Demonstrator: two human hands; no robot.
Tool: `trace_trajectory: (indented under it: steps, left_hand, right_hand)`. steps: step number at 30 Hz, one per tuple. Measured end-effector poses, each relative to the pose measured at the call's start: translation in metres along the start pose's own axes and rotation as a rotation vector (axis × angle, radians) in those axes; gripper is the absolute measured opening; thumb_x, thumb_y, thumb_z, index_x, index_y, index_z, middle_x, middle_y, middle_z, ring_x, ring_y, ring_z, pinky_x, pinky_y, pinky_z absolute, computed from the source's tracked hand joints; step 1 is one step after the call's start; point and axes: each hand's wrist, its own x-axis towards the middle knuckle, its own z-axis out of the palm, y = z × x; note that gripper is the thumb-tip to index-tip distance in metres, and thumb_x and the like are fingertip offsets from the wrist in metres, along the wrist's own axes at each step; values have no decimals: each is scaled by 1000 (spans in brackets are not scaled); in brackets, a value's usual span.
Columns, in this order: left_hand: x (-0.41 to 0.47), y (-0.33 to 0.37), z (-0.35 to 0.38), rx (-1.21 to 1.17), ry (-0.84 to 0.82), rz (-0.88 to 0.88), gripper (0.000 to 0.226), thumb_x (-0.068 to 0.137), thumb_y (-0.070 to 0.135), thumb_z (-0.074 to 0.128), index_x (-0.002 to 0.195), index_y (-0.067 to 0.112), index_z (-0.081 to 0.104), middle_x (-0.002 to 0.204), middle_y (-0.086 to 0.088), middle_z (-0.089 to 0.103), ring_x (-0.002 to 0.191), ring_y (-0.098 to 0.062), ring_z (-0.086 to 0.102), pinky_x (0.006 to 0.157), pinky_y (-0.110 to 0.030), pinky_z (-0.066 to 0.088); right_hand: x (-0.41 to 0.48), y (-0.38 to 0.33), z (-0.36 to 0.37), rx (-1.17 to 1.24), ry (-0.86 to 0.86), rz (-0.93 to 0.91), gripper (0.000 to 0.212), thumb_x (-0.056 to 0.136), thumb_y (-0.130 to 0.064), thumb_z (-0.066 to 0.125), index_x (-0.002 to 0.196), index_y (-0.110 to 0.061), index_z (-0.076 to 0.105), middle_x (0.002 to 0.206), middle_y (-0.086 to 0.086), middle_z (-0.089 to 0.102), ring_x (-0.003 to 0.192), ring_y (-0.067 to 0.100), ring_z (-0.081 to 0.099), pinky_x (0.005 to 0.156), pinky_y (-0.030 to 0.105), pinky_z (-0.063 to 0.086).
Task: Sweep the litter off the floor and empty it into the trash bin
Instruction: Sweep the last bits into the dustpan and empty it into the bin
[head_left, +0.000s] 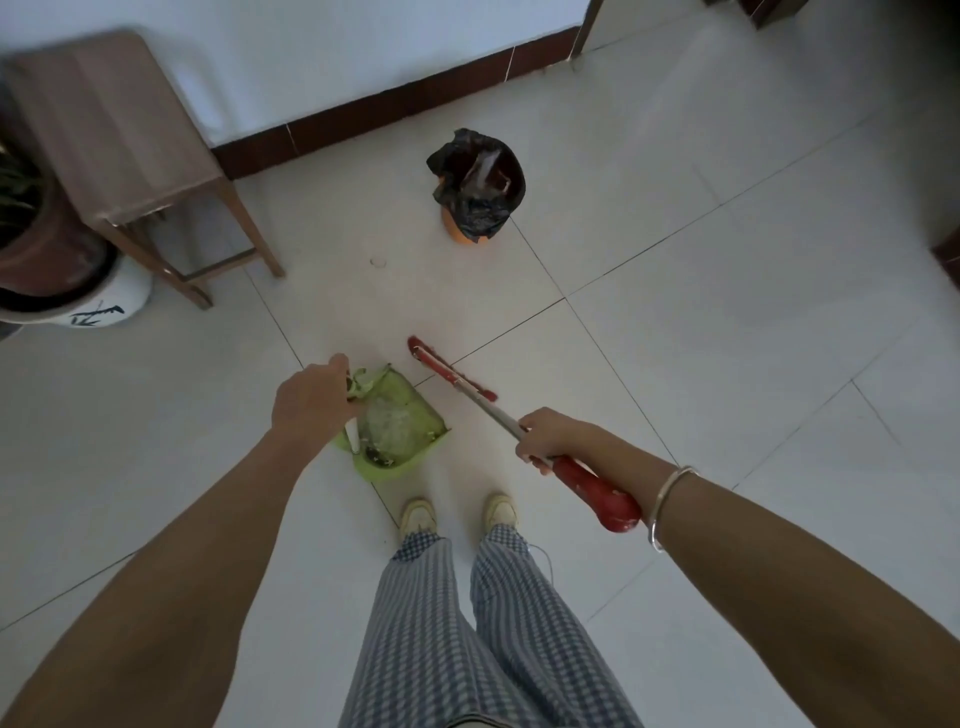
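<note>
My left hand (311, 402) grips the handle of a green dustpan (402, 434), which holds pale litter and some dark bits. My right hand (550, 436) holds the metal shaft of a red broom (449, 369), just above its red grip. The broom's red head rests on the white tiles to the right of the dustpan. An orange trash bin (475, 189) lined with a black bag stands farther ahead, near the wall. A small ring-shaped scrap (377, 262) lies on the floor between the bin and the dustpan.
A wooden stool (119, 150) stands at the left against the white wall with a dark baseboard (395, 101). A potted plant in a white pot (78, 291) sits at the far left. My feet (457, 514) are just behind the dustpan.
</note>
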Motion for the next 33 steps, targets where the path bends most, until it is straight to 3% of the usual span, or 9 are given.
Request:
trace_trajectory:
  steps: [5, 10, 14, 17, 20, 25, 28, 31, 33]
  left_hand:
    - [-13, -17, -8, 2, 4, -27, 31, 81, 25, 62, 102, 5, 51, 87, -18, 62, 68, -26, 44, 59, -32, 36]
    - [-37, -47, -8, 34, -7, -50, 30, 83, 26, 60, 102, 6, 50, 89, -16, 63, 72, -30, 53, 60, -31, 35]
    - [-49, -63, -6, 51, -18, -64, 28, 84, 26, 59, 101, 5, 50, 89, -18, 63, 68, -26, 45, 59, -32, 35]
    - [-57, -74, -7, 59, -29, -74, 28, 83, 25, 60, 100, 5, 50, 88, -18, 62, 67, -26, 44, 59, -31, 33]
    - [-63, -82, -10, 65, -40, -86, 26, 82, 21, 61, 99, 6, 50, 81, -16, 57, 66, -26, 44, 59, -30, 33]
    - [-71, -91, -7, 74, -59, -87, 21, 81, 19, 60, 95, 8, 49, 71, -7, 46, 65, -26, 45, 57, -29, 32]
    - [-74, -94, -6, 60, -62, -80, 21, 80, 19, 60, 88, 12, 42, 72, -7, 46, 66, -26, 45, 58, -29, 32]
    - [-78, -97, -6, 64, -81, -92, 23, 80, 20, 59, 87, 14, 39, 73, -6, 46, 66, -26, 46, 59, -29, 33]
    - [-79, -98, -5, 54, -83, -103, 23, 80, 22, 60, 88, 13, 40, 74, -6, 46, 67, -26, 45, 59, -30, 32]
  right_hand:
    - [12, -3, 4, 8, 50, 23, 23, 84, 2, 44, 63, -6, 45, 56, 6, 49, 48, 15, 46, 48, 20, 38]
    - [31, -15, 21, -37, 29, 51, 22, 85, 2, 43, 65, -5, 44, 54, 3, 51, 48, 12, 46, 48, 19, 38]
    - [41, -22, 46, -67, -21, 60, 20, 85, 2, 43, 66, -4, 43, 38, 3, 53, 27, 10, 49, 35, 18, 39]
    - [41, -28, 63, -125, -60, 53, 5, 85, 0, 45, 80, 0, 46, 41, 4, 52, 19, 6, 45, 25, 10, 30]
    - [33, -29, 71, -261, -52, 28, 4, 83, -4, 49, 79, -2, 52, 46, 0, 54, 41, 9, 48, 34, 16, 33]
    - [17, -28, 68, -382, -110, -31, 3, 83, -4, 50, 84, -6, 52, 113, 20, 67, 69, 21, 54, 49, 20, 38]
    - [14, -35, 55, -444, -79, -64, 4, 83, -5, 50, 83, -5, 53, 104, 19, 66, 55, 17, 49, 49, 19, 38]
    - [19, -46, 47, -467, -34, -66, 32, 84, -5, 49, 116, 1, 54, 92, 12, 55, 51, 12, 45, 48, 21, 39]
    - [20, -51, 43, -497, -21, -75, 36, 83, -4, 48, 119, 1, 52, 86, 10, 55, 51, 13, 47, 47, 22, 41]
